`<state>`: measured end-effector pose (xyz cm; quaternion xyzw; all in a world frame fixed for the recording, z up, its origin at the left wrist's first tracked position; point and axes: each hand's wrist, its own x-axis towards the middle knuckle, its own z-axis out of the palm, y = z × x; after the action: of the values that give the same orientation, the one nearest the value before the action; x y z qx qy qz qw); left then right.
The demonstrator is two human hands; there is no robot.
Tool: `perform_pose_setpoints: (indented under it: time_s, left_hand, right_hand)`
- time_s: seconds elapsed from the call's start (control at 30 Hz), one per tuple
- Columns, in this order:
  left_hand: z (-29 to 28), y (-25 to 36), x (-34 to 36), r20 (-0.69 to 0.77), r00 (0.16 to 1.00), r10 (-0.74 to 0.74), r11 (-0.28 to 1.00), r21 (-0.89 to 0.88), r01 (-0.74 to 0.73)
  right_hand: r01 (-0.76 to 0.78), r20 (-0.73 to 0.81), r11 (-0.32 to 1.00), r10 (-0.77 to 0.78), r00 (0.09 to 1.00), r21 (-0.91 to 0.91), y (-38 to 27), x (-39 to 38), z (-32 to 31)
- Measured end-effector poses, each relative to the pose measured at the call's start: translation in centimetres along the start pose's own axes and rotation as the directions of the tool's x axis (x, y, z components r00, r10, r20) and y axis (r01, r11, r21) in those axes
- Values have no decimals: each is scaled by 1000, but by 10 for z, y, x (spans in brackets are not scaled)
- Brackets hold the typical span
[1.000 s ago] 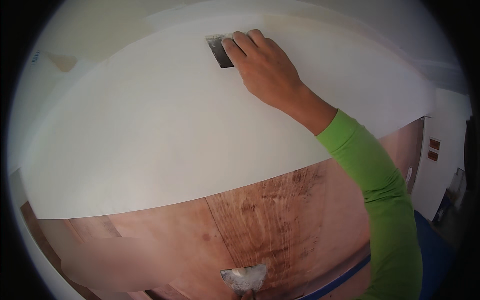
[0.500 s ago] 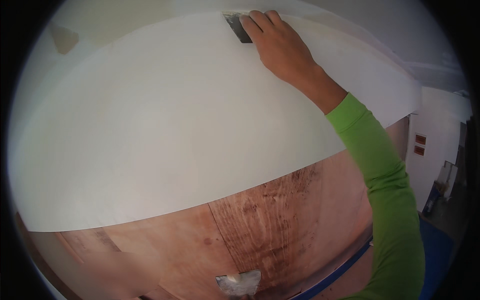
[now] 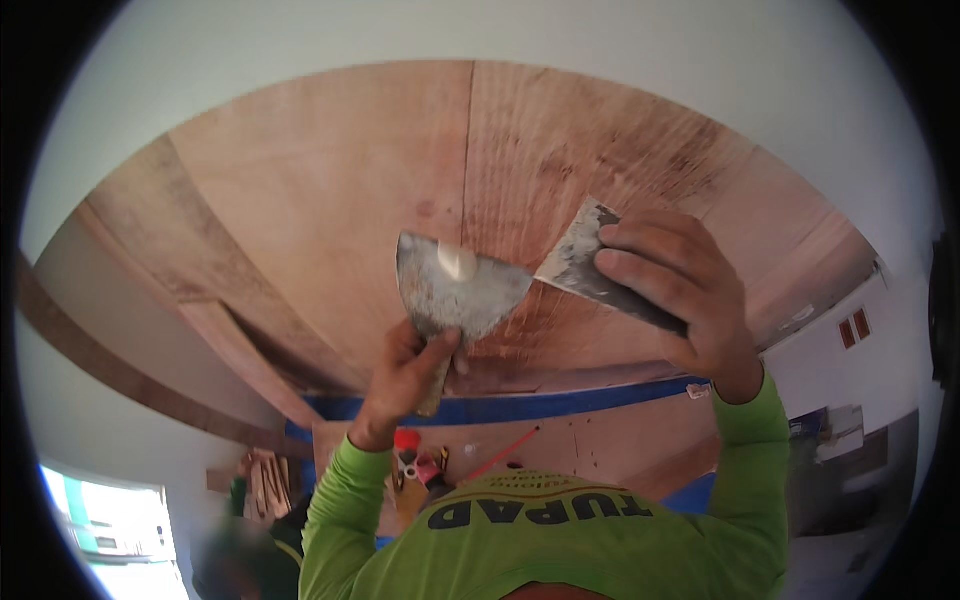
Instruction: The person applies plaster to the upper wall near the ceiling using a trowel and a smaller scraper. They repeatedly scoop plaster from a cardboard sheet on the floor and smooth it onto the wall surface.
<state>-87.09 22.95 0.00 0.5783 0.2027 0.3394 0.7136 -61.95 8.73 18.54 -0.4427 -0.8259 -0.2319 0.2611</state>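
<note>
My left hand [image 3: 398, 378] is closed round the handle of a wide, flared putty knife [image 3: 462, 302], its blade turned up and away from me. On that blade sits a small dab of white putty [image 3: 457, 262]. A flat, dark rectangular spreader [image 3: 598, 272], smeared with pale putty along one edge, is gripped by my right hand [image 3: 690, 285]. One corner of the spreader meets or nearly meets the right tip of the knife blade; I cannot tell whether they touch. Both tools are held before a reddish plywood panel [image 3: 330, 210].
A smooth white surface [image 3: 480, 30] curves above the plywood. Blue edging [image 3: 490, 408] runs below it. Lower down are a red-topped item [image 3: 407, 440] and a wooden board [image 3: 600, 440]. At lower left, a blurred person [image 3: 240, 550] is near a bright opening [image 3: 110, 530].
My right hand has come down from the white surface, bringing the spreader beside the putty knife. The view has shifted lower, and my left hand and torso now show.
</note>
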Motion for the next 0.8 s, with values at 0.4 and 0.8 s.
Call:
perform_pose_setpoints:
  time_s: [0.4,0.8]
  left_hand:
    - [-6,39,-5,213,973,-92,988,140,63]
    - [-17,34,-5,-96,995,-38,998,44,42]
  right_hand:
    - [336,170,932,-312,935,-139,14,-3,46]
    - [92,336,972,-14,942,-216,6,-5,-55]
